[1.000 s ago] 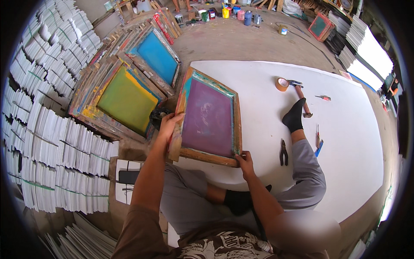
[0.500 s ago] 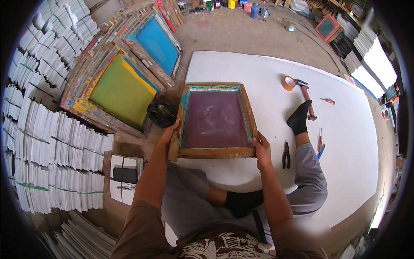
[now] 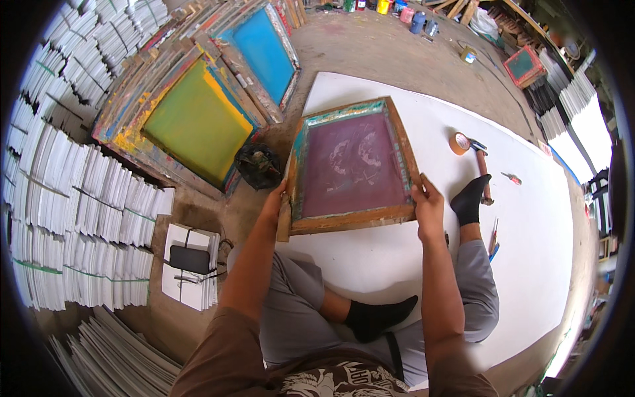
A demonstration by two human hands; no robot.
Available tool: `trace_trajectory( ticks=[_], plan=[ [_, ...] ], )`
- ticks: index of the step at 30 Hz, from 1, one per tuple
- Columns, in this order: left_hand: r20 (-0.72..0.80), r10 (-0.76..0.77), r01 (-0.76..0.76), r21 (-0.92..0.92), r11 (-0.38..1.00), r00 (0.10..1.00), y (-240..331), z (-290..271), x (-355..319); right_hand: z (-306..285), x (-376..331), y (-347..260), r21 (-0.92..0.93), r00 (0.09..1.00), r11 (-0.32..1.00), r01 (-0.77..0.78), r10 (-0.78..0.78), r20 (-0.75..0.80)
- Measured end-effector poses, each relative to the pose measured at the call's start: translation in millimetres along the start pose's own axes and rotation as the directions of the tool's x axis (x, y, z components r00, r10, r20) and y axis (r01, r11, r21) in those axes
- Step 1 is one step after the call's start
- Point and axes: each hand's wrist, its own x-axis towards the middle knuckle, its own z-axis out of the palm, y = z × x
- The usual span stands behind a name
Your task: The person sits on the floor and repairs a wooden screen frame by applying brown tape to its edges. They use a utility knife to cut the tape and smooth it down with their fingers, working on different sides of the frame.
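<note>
Frame (image 3: 357,165) of wood with a dull purple mesh is held at a slant over the left part of a white sheet (image 3: 529,264), in front of the seated person's crossed lap. Whether its far edge touches the sheet, I cannot tell. The left hand (image 3: 275,201) is closed on the left edge near the lower corner, its fingers mostly out of sight behind the wood. The right hand (image 3: 428,204) is closed on the right edge near the other lower corner, and the ends of its fingers are hard to make out. Pale smears blur across the mesh.

Beside the right forearm, only a dark scrap of some tool shows. Farther right, a roll of tape (image 3: 458,143) lies next to a hammer (image 3: 485,173), near the foot in a black sock (image 3: 469,198). A small screwdriver (image 3: 511,178) lies beyond.

At left, a crumpled black bag (image 3: 258,167), contents unclear, sits by a yellow-green frame (image 3: 198,129) and a blue frame (image 3: 261,49); more frames behind these 2 are mostly covered. Paint cans (image 3: 383,6) are cut off at the top, and the white stacks (image 3: 73,198) fade into the dark rim.
</note>
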Motion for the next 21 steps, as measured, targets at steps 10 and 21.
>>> trace_trajectory(
  ticks=[10,21],
  plan=[
    [0.011,0.146,-0.139,-0.226,0.964,0.989,-14.8,21.3,5.6,129.8,-5.9,-157.1,-0.682,0.919,0.621,0.388,-0.312,0.239],
    [-0.162,0.153,-0.189,-0.238,0.953,0.975,-61.6,-2.0,64.1,223.7,-30.6,-187.8,-0.788,0.874,0.382,0.483,-0.27,0.405]
  ],
)
